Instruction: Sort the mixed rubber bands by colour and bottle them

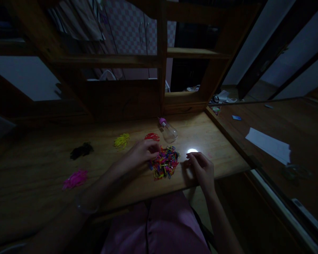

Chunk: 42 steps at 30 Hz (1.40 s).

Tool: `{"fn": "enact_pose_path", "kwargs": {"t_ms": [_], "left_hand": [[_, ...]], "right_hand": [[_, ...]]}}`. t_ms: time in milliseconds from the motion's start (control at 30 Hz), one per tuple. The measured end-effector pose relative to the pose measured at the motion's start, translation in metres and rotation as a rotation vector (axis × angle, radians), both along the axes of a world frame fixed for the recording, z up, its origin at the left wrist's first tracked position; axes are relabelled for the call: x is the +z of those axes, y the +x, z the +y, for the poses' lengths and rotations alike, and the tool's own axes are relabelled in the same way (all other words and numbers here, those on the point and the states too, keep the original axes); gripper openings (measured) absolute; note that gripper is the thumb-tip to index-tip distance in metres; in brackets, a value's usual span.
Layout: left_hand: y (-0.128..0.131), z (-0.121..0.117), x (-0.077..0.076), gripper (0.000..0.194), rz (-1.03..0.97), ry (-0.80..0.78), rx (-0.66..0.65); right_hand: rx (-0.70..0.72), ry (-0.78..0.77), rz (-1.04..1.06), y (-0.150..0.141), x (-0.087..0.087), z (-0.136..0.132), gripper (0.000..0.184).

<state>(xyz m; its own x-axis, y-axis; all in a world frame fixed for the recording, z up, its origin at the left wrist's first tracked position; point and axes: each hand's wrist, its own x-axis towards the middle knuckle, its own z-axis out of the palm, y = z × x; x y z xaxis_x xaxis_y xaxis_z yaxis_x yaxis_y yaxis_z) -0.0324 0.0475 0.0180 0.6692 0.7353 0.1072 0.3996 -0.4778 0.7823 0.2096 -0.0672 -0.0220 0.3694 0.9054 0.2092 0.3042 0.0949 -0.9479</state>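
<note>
A heap of mixed-colour rubber bands (pixel 165 164) lies near the front edge of the wooden desk. At its upper left edge is my left hand (pixel 146 151), fingers curled and thumb bent in toward the fingertips. Anything between them is too small to make out. To the right of the heap, my right hand (pixel 202 168) is held in a pinch beside a bright spot of light; what it holds, if anything, does not show. Sorted by colour, a red pile (pixel 151 136), a yellow pile (pixel 121 140), a black pile (pixel 81 151) and a pink pile (pixel 75 179) lie further left.
Behind the heap a clear bulb-shaped bottle (pixel 169 132) with a pink top lies on its side. A wooden shelf frame (pixel 108 60) rises along the desk's back. On the right, a lower brown surface holds white paper (pixel 269 144) and a small blue packet (pixel 236 118).
</note>
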Motion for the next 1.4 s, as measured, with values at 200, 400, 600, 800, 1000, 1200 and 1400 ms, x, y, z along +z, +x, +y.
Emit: {"fn": "enact_pose_path", "kwargs": {"t_ms": [200,400,600,800,1000,1200,1400], "left_hand": [[-0.009,-0.055,0.012,0.007,-0.225,-0.219,0.246],[0.005,-0.089,-0.015,0.017,-0.623,-0.357,0.724],[0.011,-0.097,-0.025,0.015,-1.06,-0.829,0.722],[0.007,-0.093,-0.011,0.018,-1.373,-1.223,0.708],[0.003,-0.093,-0.012,0.016,-1.488,-1.345,0.584],[0.003,-0.091,-0.01,0.028,-1.437,-1.431,0.537],[-0.005,-0.09,-0.018,0.037,-1.535,-1.563,0.395]], "right_hand": [[0.207,0.007,-0.224,-0.013,0.006,-0.013,0.012],[0.303,0.079,-0.619,-0.043,0.011,-0.012,0.022],[0.249,0.053,-0.773,-0.053,0.003,0.001,0.011],[0.218,-0.006,-0.603,-0.055,0.007,0.001,0.009],[0.267,-0.001,-0.595,-0.05,0.014,-0.002,0.014],[0.301,-0.046,-0.714,-0.053,0.007,0.003,0.022],[0.257,-0.057,-0.683,-0.057,0.005,0.007,0.014]]}}
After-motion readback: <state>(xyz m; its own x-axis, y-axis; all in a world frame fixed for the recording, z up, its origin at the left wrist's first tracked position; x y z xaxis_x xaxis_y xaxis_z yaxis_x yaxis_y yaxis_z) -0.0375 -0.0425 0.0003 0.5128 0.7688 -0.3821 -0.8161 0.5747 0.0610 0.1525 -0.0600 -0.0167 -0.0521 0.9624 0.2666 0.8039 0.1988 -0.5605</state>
